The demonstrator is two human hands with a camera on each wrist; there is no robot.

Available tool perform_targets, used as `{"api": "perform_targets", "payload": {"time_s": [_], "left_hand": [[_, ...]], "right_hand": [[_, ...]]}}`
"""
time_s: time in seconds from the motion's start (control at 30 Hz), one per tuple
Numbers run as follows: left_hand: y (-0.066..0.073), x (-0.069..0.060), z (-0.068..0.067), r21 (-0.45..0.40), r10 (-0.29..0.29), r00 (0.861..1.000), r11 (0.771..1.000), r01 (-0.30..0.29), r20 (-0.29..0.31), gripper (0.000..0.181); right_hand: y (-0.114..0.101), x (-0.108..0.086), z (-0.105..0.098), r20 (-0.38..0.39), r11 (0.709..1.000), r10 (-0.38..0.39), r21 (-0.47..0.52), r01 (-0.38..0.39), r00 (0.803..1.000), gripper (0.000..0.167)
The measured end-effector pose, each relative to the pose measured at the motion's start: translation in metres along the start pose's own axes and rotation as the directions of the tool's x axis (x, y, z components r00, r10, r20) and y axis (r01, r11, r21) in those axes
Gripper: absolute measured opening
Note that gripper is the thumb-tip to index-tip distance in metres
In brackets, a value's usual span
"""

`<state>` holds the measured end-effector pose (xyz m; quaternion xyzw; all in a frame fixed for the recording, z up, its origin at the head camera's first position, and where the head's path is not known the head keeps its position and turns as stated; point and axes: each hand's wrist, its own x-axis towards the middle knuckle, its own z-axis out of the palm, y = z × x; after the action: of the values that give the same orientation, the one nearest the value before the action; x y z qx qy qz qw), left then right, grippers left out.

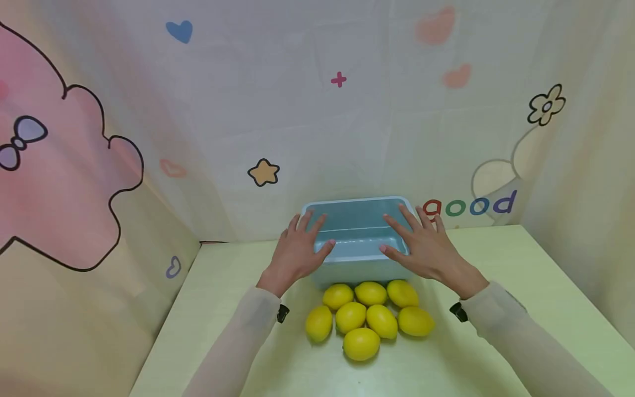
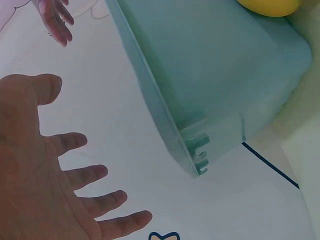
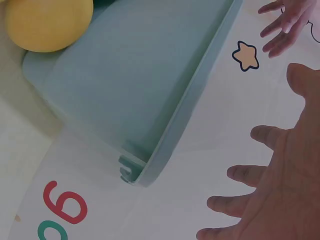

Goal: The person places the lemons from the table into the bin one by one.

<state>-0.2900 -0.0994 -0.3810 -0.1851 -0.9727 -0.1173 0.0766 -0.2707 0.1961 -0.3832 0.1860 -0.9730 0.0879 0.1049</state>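
Observation:
A light blue plastic bin (image 1: pixel 352 258) stands at the back of the table, against the curtain. Above its left side is my left hand (image 1: pixel 297 251), fingers spread and holding nothing. My right hand (image 1: pixel 429 248) is spread the same way over the bin's right side. Both wrist views show a gap between each hand and the bin's rim. Several yellow lemons (image 1: pixel 361 344) lie grouped on the table just in front of the bin. One lemon (image 2: pixel 270 5) shows at the top of the left wrist view, another lemon (image 3: pixel 49 22) at the top left of the right wrist view.
The pale table (image 1: pixel 228 309) ends at a printed curtain (image 1: pixel 297 110) behind the bin. More curtain (image 1: pixel 64 309) hangs along the left side, and likewise on the right.

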Motion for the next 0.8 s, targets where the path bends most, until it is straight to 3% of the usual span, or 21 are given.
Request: {"api": "perform_targets", "payload": {"time_s": [0.23, 0.47, 0.67, 0.8], "left_hand": [[-0.008, -0.001, 0.009, -0.036, -0.043, 0.995, 0.999, 0.040, -0.085, 0.060], [-0.016, 0.000, 0.018, -0.168, -0.131, 0.988, 0.979, 0.116, -0.081, 0.059], [-0.024, 0.004, 0.025, -0.225, -0.159, 0.983, 0.965, 0.136, -0.087, 0.059], [-0.029, 0.006, 0.030, -0.274, -0.186, 0.981, 0.948, 0.164, -0.057, 0.060]], "right_hand": [[0.000, -0.018, 0.005, -0.029, 1.000, -0.020, 0.002, 0.020, 0.999, 0.074], [0.001, -0.040, 0.014, -0.110, 0.998, -0.057, 0.016, 0.059, 0.992, 0.071], [0.001, -0.055, 0.022, -0.196, 0.995, -0.087, 0.031, 0.095, 0.977, 0.067], [0.000, -0.064, 0.026, -0.229, 0.995, -0.083, 0.035, 0.094, 0.970, 0.061]]}}
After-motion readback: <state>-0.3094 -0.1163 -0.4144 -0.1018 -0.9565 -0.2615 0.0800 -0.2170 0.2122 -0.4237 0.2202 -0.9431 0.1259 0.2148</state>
